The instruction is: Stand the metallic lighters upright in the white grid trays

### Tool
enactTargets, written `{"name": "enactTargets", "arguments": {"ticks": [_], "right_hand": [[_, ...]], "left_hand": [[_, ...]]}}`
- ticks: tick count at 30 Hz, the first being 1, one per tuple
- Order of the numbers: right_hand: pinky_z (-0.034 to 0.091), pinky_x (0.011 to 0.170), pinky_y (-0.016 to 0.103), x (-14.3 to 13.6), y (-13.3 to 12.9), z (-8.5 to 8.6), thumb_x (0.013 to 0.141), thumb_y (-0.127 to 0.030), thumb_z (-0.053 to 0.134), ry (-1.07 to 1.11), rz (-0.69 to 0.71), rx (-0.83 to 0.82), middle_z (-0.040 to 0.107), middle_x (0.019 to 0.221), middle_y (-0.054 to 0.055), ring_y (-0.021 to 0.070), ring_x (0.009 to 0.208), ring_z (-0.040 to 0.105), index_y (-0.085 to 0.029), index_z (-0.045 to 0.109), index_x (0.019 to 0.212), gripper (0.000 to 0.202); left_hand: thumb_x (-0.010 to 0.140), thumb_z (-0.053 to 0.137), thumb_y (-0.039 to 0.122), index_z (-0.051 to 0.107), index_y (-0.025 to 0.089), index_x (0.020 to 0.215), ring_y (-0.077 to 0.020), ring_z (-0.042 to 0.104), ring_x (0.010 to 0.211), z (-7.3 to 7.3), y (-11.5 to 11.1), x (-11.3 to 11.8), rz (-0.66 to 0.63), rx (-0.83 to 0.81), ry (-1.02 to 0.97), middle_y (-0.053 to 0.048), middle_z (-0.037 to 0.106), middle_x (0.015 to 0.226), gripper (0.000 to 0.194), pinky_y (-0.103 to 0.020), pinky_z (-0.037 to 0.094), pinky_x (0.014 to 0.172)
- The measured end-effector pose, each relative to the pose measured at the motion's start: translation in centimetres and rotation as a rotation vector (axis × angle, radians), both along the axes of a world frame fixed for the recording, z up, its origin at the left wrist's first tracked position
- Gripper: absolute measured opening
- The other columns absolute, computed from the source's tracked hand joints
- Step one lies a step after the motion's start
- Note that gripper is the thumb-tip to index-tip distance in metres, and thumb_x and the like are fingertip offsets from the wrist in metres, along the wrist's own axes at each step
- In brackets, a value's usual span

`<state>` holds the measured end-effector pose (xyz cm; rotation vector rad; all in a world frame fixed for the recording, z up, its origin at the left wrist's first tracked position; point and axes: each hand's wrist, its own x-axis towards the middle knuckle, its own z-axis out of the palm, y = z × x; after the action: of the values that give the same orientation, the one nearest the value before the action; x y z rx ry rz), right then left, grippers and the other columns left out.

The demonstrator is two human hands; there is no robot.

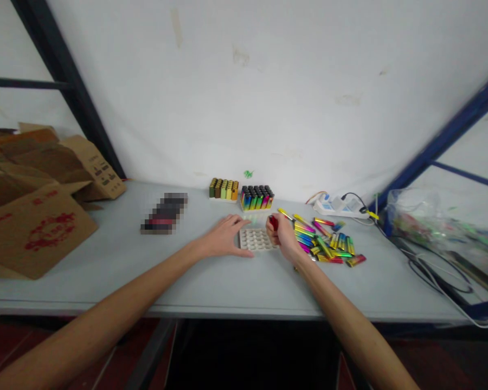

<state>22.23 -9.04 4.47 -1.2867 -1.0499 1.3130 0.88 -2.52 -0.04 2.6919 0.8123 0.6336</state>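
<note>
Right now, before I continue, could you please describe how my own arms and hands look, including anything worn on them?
Both the left forearm and the right forearm are bare as far as the picture shows, with no sleeve in sight. The left hand and right hand wear no gloves. I see no watch or bracelet; a thin ring would be too small to tell.

No readable text. Red print on cardboard box [40, 230] too blurred; dark print and symbols on box flap [95, 169] too small.
</note>
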Motion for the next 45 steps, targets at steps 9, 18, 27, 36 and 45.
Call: {"name": "enactTargets", "arguments": {"ticks": [9,18,27,36,45], "right_hand": [[0.020,0.043,0.022,0.4,0.4,-0.8,0.090,-0.073,0.052,0.087,0.118,0.125,0.033,0.059,-0.009,0.0087,0.046,0.025,-0.022,0.058,0.083,0.052],[0.053,0.078,0.030,-0.5,2.1,-0.5,0.087,-0.063,0.073,-0.351,0.205,0.428,0.074,0.084,0.002,0.0198,0.085,0.069,-0.022,0.064,0.090,0.042],[0.053,0.069,0.030,0.0,3.1,-2.0,0.091,-0.059,0.072,-0.674,0.130,0.566,0.079,0.078,0.004,0.0234,0.073,0.075,-0.024,0.064,0.092,0.036],[0.051,0.080,0.031,-0.9,3.4,-2.4,0.095,-0.049,0.073,-0.884,0.210,0.698,0.076,0.088,0.006,0.0209,0.082,0.069,-0.022,0.069,0.087,0.029],[0.055,0.090,0.038,9.4,2.4,1.5,0.094,-0.037,0.072,-0.988,0.086,0.553,0.081,0.098,0.008,0.0239,0.090,0.074,-0.022,0.075,0.106,0.020]], "left_hand": [[0.072,0.085,0.070,0.071,0.022,0.119,-0.0324,0.060,0.114,0.3,0.3,-1.5,-0.010,-0.010,-0.040,-0.010,0.065,0.117,0.069,-0.045,0.048,0.105],[0.068,0.088,0.068,0.074,0.023,0.116,-0.0335,0.062,0.111,0.3,0.1,-1.0,0.000,-0.048,-0.063,-0.010,0.068,0.113,0.068,-0.047,0.049,0.104],[0.065,0.088,0.071,0.075,0.021,0.111,-0.0323,0.064,0.109,0.1,0.5,-1.0,0.026,-0.071,-0.057,-0.009,0.069,0.110,0.069,-0.044,0.049,0.102],[0.067,0.085,0.074,0.074,0.021,0.114,-0.0332,0.063,0.112,-0.1,1.1,-1.3,0.017,-0.071,-0.055,-0.011,0.069,0.114,0.072,-0.045,0.049,0.104],[0.067,0.083,0.076,0.073,0.021,0.114,-0.0319,0.064,0.111,0.2,1.3,-1.5,-0.009,-0.082,-0.060,-0.009,0.069,0.114,0.073,-0.043,0.050,0.103]]}}
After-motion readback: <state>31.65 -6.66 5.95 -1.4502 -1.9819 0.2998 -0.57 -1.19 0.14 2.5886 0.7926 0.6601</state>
